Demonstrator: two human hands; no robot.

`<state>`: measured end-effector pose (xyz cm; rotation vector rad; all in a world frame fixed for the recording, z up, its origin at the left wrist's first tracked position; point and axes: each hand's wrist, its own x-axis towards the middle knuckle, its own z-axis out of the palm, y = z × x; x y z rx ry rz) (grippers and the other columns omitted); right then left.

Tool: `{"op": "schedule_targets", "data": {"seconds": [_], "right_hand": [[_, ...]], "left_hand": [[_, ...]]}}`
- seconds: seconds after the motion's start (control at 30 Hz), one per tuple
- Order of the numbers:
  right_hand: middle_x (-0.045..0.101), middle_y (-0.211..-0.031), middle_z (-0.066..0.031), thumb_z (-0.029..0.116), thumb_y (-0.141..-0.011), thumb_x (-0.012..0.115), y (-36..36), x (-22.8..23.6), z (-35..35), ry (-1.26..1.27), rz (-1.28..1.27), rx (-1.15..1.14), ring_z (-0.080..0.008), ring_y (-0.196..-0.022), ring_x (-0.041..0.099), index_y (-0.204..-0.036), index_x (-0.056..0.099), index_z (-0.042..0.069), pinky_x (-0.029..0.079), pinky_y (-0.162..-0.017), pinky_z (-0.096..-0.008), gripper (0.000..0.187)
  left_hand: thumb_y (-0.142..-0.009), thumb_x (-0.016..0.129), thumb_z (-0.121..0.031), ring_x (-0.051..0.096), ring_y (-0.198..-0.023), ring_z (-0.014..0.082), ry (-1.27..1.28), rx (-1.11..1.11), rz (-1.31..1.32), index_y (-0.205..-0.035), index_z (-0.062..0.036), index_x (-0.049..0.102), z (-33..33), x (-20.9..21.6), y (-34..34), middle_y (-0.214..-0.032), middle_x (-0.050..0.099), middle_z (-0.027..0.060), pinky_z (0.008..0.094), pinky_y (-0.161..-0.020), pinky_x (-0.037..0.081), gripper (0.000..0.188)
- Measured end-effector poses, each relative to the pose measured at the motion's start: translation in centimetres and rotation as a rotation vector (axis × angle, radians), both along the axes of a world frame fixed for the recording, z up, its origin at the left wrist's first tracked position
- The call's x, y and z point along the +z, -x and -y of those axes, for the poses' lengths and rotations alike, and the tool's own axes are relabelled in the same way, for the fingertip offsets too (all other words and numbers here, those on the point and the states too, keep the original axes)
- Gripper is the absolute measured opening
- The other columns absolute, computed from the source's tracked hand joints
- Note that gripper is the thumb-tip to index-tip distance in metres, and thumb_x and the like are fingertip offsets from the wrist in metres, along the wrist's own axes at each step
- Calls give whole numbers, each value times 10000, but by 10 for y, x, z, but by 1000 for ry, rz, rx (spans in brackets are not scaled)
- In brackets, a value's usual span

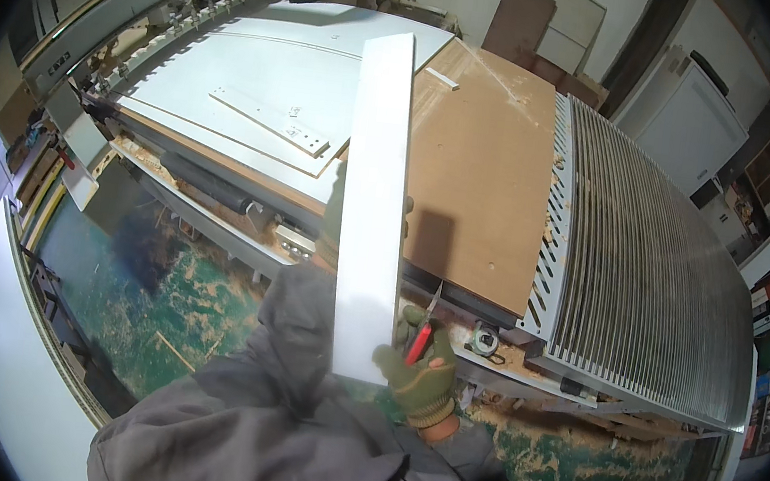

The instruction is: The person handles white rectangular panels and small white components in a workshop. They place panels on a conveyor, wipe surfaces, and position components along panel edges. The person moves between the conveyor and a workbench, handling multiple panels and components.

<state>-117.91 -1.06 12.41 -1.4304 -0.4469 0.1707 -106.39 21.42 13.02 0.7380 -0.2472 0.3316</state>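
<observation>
A long white board point(376, 202) is held up before me, tilted slightly and reaching over the machine table. My left hand point(333, 220), in an olive-green glove, grips the board from behind at its left edge; most of its fingers are hidden by the board. Close to the board's lower right edge, my right hand point(422, 378), in a matching glove, is closed around a red-handled knife point(421, 342). The knife's thin blade points up and away from me. The thumb of this hand touches or nearly touches the board.
A cut white panel point(264, 56) with a loose drilled strip point(270, 121) lies on the machine table's left. Brown board point(485, 157) shows beside it, then a slatted grey surface point(658, 262) at right. A round tape measure point(485, 340) sits on the sawdust-strewn near ledge.
</observation>
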Motion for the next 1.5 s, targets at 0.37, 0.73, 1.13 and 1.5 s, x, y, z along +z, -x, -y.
{"op": "schedule_targets", "data": {"seconds": [0.37, 0.73, 1.13, 1.5], "right_hand": [[706, -986, -40, 90, -753, 878, -41, -41, 33, -33, -43, 60, -128, -845, 656, -1161, 650, 21, 574, -765, -313, 473], [680, -971, -54, 73, -702, 874, -65, -76, 67, -38, -198, 88, -152, -823, 657, -1130, 656, -1, 573, -713, -325, 486], [689, -968, -19, 460, -994, 716, -67, -58, 199, 14, -230, 329, -98, -791, 631, -1257, 628, 2, 511, -661, -254, 536], [710, -1194, -73, 379, -888, 851, -114, -97, 157, 189, -199, 709, -146, -1021, 622, -1438, 587, 19, 530, -869, -320, 708]], "left_hand": [[-1025, 628, -534, 747, -939, 241, 330, -178, -12, -1357, -37, 605, 15, 12, 12, -1135, 731, 135, 363, -769, 645, 598], [-1000, 677, -98, 751, -972, 226, -360, 178, -2, -1297, -36, 615, 19, -12, 15, -1130, 744, 132, 383, -842, 631, 310], [-1044, 594, -563, 753, -799, 241, 165, 206, -203, -1107, -44, 686, 123, -22, 24, -912, 732, 102, 368, -724, 656, 531], [-928, 487, -856, 391, -524, 141, 258, 86, 42, -764, -212, 478, 85, -121, -35, -600, 362, -69, 338, -562, 389, 665]]}}
